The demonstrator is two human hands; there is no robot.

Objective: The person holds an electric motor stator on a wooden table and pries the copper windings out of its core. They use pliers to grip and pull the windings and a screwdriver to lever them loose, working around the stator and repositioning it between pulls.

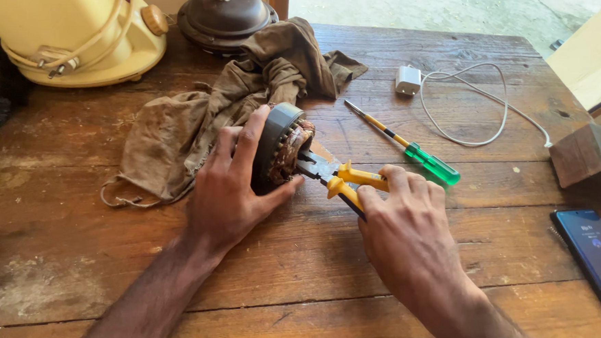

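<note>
Left hand (230, 193) grasps a round motor stator (280, 148), held on edge at table (114, 268) centre. Right hand (403, 225) is clenched on yellow-handled pliers (335, 177), nose at the stator's windings. A green screwdriver (409, 146) lies at two o'clock; a brown rag (195, 119) at eleven.

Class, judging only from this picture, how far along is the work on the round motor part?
Done: the round dark stator with copper windings is out on the wooden table, separate from the cream appliance housing. In hand: left hand steadies it; right hand works yellow-handled pliers into the windings. Left: windings remain in place; green-handled screwdriver lies unused.
</note>
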